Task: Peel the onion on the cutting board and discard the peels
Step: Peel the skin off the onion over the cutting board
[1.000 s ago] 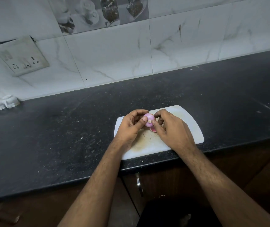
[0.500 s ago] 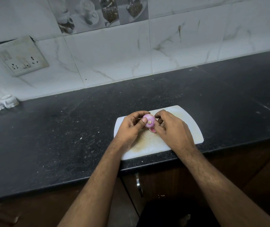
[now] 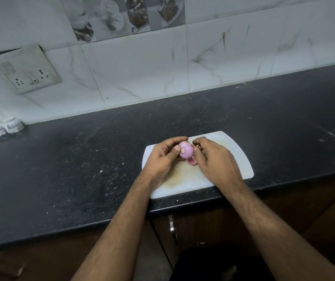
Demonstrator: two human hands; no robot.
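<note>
Pink and mostly bare of skin, the onion (image 3: 185,150) is sitting just right of the frame's centre, held above the far half of the white cutting board (image 3: 237,157). The left hand (image 3: 162,157) is cupping it from the left, its grip closing narrowly around the bulb with the thumb pressing against the near side and the fingers curling over the top. The right hand (image 3: 215,159) is meeting the onion from the right, its fingers bending in against that side; whether its grip is pinching skin or only touching the bulb cannot be told, since the fingertips are hiding behind the onion. A curled piece of pink peel (image 3: 191,161) is lying on the board directly below the onion, just beside the right thumb. The board's middle is showing a yellowish stain and small scraps. The board is lying at the near edge of the black speckled worktop (image 3: 81,169), which is running across the whole frame. Both bare forearms are reaching in from the bottom of the frame. In the upper left a wall socket plate (image 3: 25,69) is hanging crooked on the marble-patterned tiles (image 3: 142,67), and at the far left edge a small white holder (image 3: 2,127) is sitting on the worktop against the wall.
</note>
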